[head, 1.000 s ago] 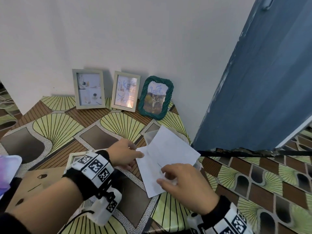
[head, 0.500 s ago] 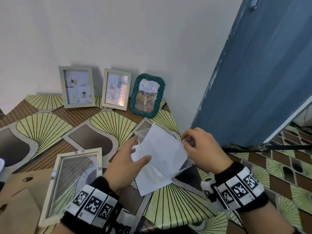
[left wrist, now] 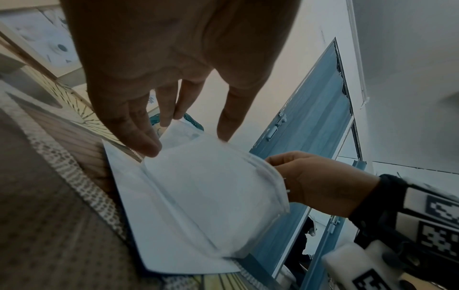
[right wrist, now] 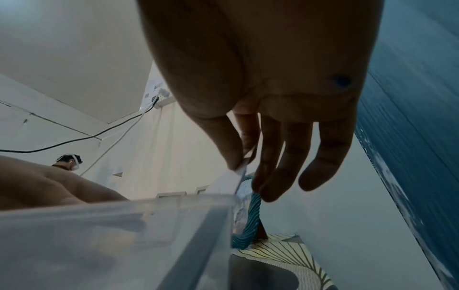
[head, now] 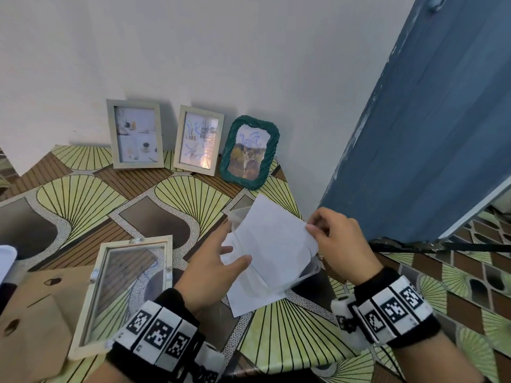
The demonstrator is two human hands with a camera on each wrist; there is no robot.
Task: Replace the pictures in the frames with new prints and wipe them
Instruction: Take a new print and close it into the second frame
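A stack of white prints (head: 273, 244) lies tilted over a clear plastic container (head: 311, 273) at the table's right edge. My left hand (head: 221, 252) rests on the sheets' left side with straight fingers, its tips touching the paper (left wrist: 211, 186). My right hand (head: 313, 228) pinches the far right edge of the top sheets between thumb and forefinger (right wrist: 244, 162). An empty pale wooden frame (head: 124, 294) lies flat at front left, its cardboard backing (head: 36, 322) beside it. Against the wall stand two pale frames (head: 135, 134) (head: 197, 139) and a green woven frame (head: 249, 152) with pictures inside.
A blue door (head: 428, 134) stands just right of the table corner, close to my right hand. The white wall runs behind the frames. A pale cloth (head: 5, 258) shows at the left edge. The patterned tablecloth (head: 83, 200) covers the table.
My right hand moved from the sheets' near edge to their far right edge and pinched it. My left hand slid onto the paper. The view shifted right and down.
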